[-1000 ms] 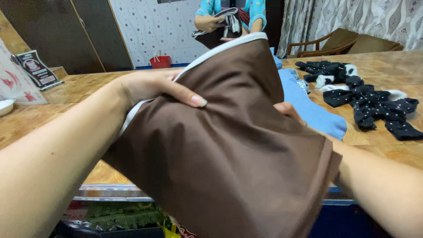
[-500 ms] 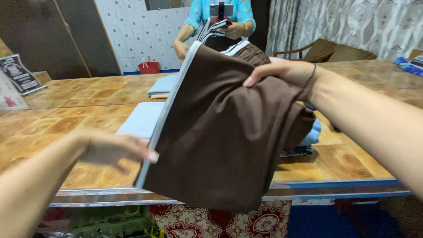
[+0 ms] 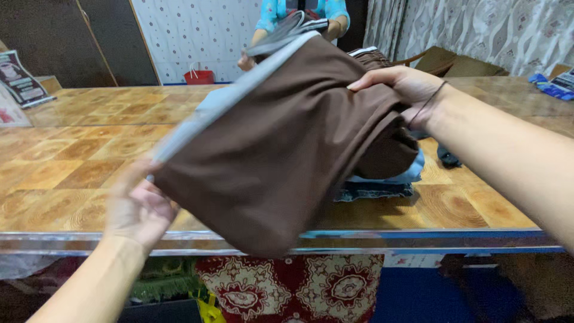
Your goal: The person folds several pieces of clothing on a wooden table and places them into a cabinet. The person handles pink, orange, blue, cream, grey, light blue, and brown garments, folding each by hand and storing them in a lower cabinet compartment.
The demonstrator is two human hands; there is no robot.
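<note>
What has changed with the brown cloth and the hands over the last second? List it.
The right hand moved from under the brown cloth to grip its upper edge. The left hand dropped from the top to the lower left corner by the grey trim. The cloth now slants more across the view. Both hands still hold it above the wooden table; the person opposite still handles clothing.

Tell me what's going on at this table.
A person holds a brown garment with pale edging up over the wooden table, left hand at its lower corner, right hand gripping the top. Folded clothes lie on the table behind it. Across the table, another person handles striped cloth.
</note>
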